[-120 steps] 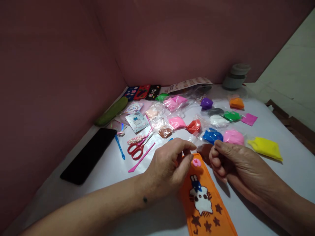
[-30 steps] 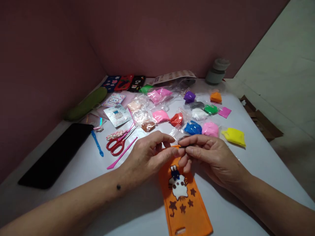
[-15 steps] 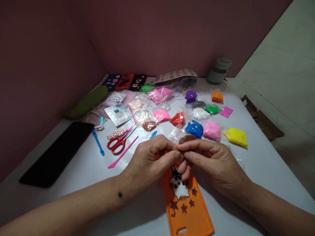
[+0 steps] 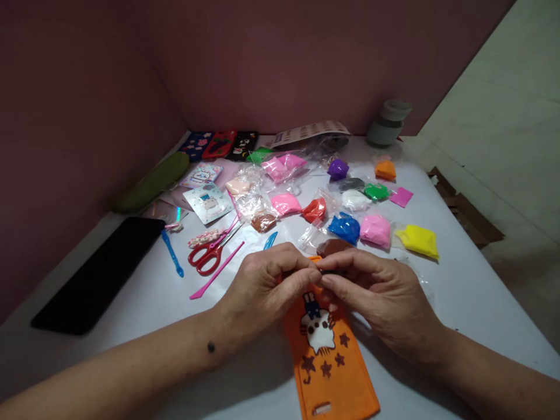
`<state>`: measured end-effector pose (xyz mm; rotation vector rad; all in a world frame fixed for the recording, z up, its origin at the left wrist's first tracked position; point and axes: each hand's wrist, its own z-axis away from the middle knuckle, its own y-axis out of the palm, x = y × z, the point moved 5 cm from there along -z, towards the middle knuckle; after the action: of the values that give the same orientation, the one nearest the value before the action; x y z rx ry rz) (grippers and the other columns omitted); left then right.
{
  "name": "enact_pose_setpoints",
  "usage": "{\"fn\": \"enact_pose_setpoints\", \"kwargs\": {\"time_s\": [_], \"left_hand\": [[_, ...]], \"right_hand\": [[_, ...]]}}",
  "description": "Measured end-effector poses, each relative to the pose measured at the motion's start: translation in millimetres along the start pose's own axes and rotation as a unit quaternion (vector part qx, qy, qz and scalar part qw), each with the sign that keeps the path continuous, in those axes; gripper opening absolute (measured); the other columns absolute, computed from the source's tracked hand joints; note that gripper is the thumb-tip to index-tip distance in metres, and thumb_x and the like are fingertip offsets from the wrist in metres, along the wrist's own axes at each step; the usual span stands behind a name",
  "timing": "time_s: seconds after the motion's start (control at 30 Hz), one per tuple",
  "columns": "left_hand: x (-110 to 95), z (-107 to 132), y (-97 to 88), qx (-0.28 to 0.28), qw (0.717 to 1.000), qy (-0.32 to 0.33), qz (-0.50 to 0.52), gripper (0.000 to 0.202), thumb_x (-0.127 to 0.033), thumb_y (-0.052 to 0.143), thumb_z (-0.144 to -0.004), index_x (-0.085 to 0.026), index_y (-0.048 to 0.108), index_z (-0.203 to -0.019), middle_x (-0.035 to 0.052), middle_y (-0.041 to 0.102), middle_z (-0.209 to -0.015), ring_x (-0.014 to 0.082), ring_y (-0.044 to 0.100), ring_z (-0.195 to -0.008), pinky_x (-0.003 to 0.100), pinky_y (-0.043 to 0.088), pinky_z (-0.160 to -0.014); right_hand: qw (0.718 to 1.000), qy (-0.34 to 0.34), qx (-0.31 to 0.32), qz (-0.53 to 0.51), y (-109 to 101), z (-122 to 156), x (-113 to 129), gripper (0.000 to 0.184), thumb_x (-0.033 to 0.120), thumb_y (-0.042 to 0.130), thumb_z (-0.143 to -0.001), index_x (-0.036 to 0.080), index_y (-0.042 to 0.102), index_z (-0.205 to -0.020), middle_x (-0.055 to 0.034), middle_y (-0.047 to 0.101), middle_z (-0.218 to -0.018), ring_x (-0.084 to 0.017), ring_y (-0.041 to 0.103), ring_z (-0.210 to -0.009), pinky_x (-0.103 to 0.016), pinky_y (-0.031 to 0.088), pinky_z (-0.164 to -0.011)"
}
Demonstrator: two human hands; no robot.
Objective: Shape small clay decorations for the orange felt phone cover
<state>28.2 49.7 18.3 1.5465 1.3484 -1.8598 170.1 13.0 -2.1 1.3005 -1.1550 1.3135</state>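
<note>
My left hand (image 4: 280, 286) and my right hand (image 4: 376, 286) meet fingertip to fingertip, both pinched closed. A tiny dark bit seems to show between the tips, too small to name. Below them an orange phone case (image 4: 335, 388) lies on the table, decorated with a white cat figure (image 4: 321, 332) in blue clothing and several brown stars (image 4: 326, 368). My fingers cover part of its upper end. Just beyond the fingertips is a bag of brown clay (image 4: 335, 247), partly hidden by my right hand.
Several bagged clay lumps, including blue (image 4: 345, 228) and yellow (image 4: 420, 241), spread across the white table (image 4: 210, 361). On the left are red-handled scissors (image 4: 205, 256), a pink modelling tool (image 4: 216, 271), a blue tool (image 4: 173, 254) and a black slab (image 4: 100, 277). A jar (image 4: 387, 123) stands at the back.
My right fingers have shifted slightly, and the curled fingers beneath the pinch cover less of the cat figure. Both hands stay together over the case. The view has moved slightly.
</note>
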Motion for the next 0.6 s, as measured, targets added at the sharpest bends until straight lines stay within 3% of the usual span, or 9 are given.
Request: {"fn": "enact_pose_setpoints", "kwargs": {"time_s": [0.23, 0.5, 0.6], "left_hand": [[-3, 0, -6.6, -0.012, 0.999, -0.030, -0.025, 0.029, -0.029, 0.049, -0.090, -0.017, 0.070, -0.074, 0.0024, 0.065, -0.074, 0.0120, 0.059, -0.069, 0.020, 0.045, -0.062], [-6, -3, -10.4, -0.031, 0.998, -0.023, -0.055, 0.029, -0.030, 0.048, -0.090, -0.016, 0.067, -0.073, 0.0011, 0.064, -0.070, 0.0121, 0.058, -0.068, 0.021, 0.043, -0.061], [-5, -2, -10.2, -0.031, 0.998, -0.024, -0.050, 0.030, -0.030, 0.048, -0.091, -0.016, 0.067, -0.074, 0.0014, 0.064, -0.071, 0.0124, 0.058, -0.068, 0.022, 0.043, -0.061]], "right_hand": [[0.999, -0.006, -0.017, 0.046, -4, 1, 3, 0.006, 0.027, 0.065, -0.084, 0.023, 0.069, -0.085, 0.0014, 0.066, -0.077, -0.007, 0.060, -0.065, -0.018, 0.050, -0.060], [0.998, 0.021, -0.031, 0.050, -7, 0, 4, 0.023, 0.035, 0.063, -0.085, 0.018, 0.065, -0.069, 0.0003, 0.060, -0.063, -0.007, 0.054, -0.054, -0.018, 0.044, -0.050], [0.998, 0.023, -0.031, 0.040, -7, 0, 5, 0.020, 0.033, 0.066, -0.082, 0.019, 0.067, -0.069, -0.0001, 0.061, -0.065, -0.007, 0.054, -0.057, -0.017, 0.044, -0.051]]}}
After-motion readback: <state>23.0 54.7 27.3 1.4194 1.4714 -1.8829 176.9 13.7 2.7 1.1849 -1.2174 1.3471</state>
